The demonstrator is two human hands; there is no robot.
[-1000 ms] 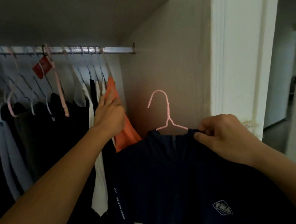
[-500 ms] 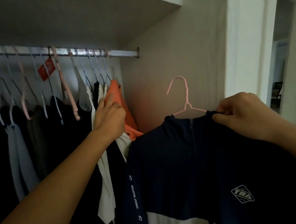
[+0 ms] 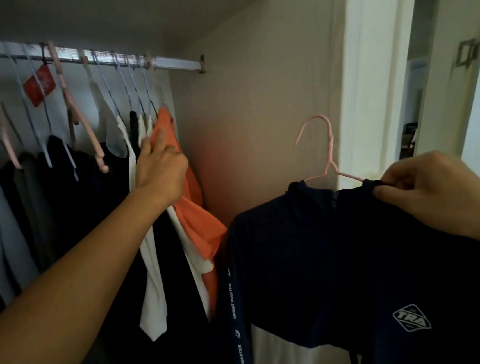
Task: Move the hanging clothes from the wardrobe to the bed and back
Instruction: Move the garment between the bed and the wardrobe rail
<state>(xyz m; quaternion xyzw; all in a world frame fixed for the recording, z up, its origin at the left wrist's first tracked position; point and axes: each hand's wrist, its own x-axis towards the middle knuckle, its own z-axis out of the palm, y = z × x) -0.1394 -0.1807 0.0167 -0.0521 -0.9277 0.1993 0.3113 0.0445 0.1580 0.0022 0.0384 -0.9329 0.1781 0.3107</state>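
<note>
My right hand pinches the collar of the navy top — thumb and fingers curled onto the fabric at the right shoulder. The top hangs on a pink hanger, whose hook stands free in the air, off the rail, in front of the wardrobe's side wall. My left hand reaches into the hanging clothes, fingers curled against the orange garment at the right end of the row; I cannot tell whether they grip it or only push it. White and dark pieces hang to its left on blue and pink hangers. A red tag dangles near the rail — the door frame stands at right.
</note>
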